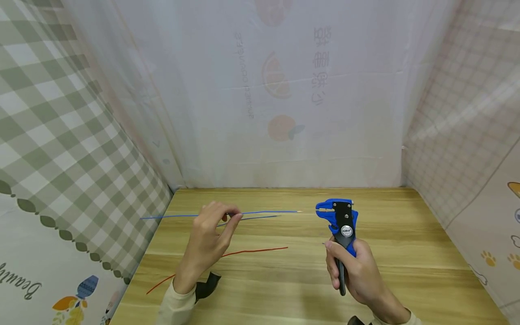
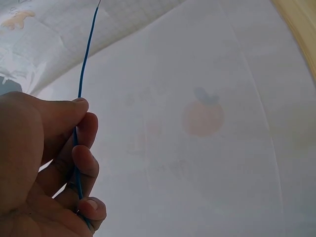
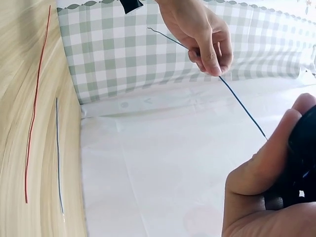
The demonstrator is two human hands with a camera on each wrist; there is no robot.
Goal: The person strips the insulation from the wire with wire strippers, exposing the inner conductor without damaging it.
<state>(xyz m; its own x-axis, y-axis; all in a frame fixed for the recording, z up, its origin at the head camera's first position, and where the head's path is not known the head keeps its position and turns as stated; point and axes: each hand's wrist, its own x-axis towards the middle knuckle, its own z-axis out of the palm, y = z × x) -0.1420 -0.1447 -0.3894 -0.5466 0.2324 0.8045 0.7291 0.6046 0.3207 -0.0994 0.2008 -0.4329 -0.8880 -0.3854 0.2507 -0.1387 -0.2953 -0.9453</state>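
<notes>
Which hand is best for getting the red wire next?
Left hand, probably: from the head camera, the red wire passes beneath its wrist, but it must first release its blue wire. The right hand grips the wire stripper.

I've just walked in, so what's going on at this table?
A person's left hand holds a blue wire, its bare tip pointing toward the stripper in the right hand, with a gap between them. A second blue wire and a red wire lie on the table.
</notes>
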